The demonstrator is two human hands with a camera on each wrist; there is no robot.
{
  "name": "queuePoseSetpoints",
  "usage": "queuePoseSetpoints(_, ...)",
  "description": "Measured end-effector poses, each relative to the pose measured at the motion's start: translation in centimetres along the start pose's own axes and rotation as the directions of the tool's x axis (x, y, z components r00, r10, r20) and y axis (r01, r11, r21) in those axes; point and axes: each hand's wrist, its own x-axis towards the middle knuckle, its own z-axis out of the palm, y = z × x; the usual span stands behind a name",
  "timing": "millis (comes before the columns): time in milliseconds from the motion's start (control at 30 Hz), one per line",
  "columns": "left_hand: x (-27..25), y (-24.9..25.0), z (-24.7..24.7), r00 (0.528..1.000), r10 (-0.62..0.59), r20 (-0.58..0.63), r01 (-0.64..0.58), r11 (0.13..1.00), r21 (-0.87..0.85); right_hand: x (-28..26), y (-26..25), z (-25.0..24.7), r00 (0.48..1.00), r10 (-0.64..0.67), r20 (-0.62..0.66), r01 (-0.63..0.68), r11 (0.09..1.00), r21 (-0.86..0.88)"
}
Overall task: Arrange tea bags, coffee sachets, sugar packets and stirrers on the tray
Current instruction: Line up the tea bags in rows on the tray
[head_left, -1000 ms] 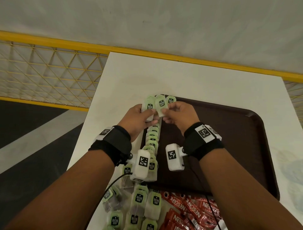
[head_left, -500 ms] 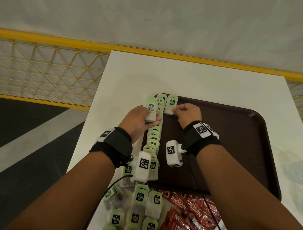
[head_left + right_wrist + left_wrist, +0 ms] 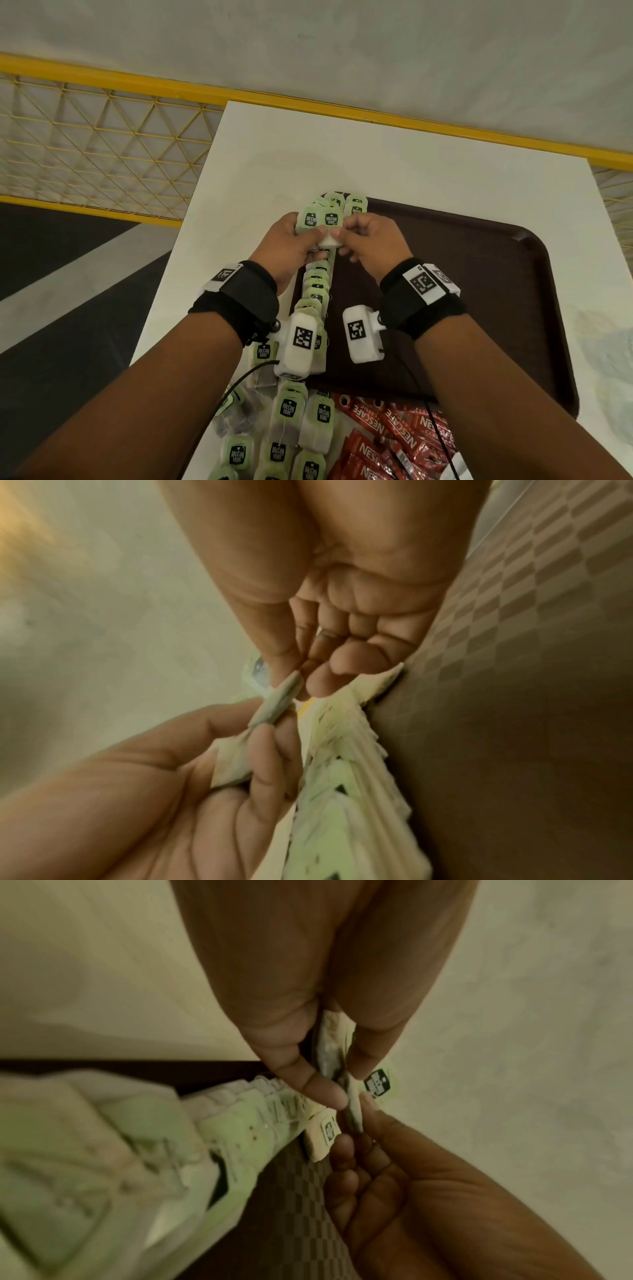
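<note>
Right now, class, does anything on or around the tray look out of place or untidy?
Yes. The tea bag row hugs the tray's left edge neatly, but loose tea bags and red coffee sachets lie jumbled on the table at the near edge, not on the tray.

Bare tray [image 3: 462, 281] lies open rightward; the tea-bag row [image 3: 317, 291] blocks its left edge.
</note>
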Motion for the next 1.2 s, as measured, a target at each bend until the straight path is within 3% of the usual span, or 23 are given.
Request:
queuePoseSetpoints(167,0.0,0.3,-0.4,0.995,-0.078,-0.063,0.070,0.991,-0.113,1.5,1.8,-1.5,0.962,0.194,-0.191,-0.196,0.981,0.006)
queuePoseSetpoints(367,0.3,1.0,-0.6,0.982,-0.153,-0.110,0.131,0.974,-0.186,2.5,2.3,-1.6,0.944,0.244,-0.224,-0.274,0.955,-0.116)
queuePoseSetpoints(533,-0.2,0.3,-0.9,0.996,-0.051,-0.080,0.049,0.999,-0.022,3.0,2.8,-1.5,0.938,0.219,-0.270,-0.283,0.932,-0.226)
queuePoseSetpoints(633,0.0,-0.1,-1.2,0.995,0.026,-0.098,-0.012,0.990,0.140,2.5,2.5,-1.5,0.941,0.134,-0.311,-0.218,0.943,-0.252)
queuePoseSetpoints(733,0.0,-0.2,-1.2,0.992,0.057,-0.111,-0.040,0.989,0.145,1.5,1.1,-1.2,0.979,0.055,-0.199,-0.093,0.977,-0.191)
queuePoseSetpoints(833,-0.1,-0.2,-0.8,0.994,0.069,-0.087,-0.059,0.991,0.120,0.2,-0.5,-0.3,0.999,0.047,0.013,-0.045,0.994,-0.099)
queuePoseSetpoints(900,-0.2,-0.3,-0.5,0.996,0.063,-0.064,-0.055,0.992,0.111,0.0,-0.6,0.1,0.997,0.036,0.066,-0.032,0.998,-0.058)
queuePoseSetpoints(1033,-0.5,-0.1,-0.2,0.998,-0.005,-0.067,0.007,1.000,0.020,0.3,0.3,-0.5,0.995,0.096,-0.021,-0.095,0.995,0.029)
queuePoseSetpoints(1200,-0.8,0.4,-1.0,0.996,-0.071,-0.060,0.066,0.995,-0.075,0.8,1.9,-1.9,0.968,0.220,-0.124,-0.236,0.963,-0.129)
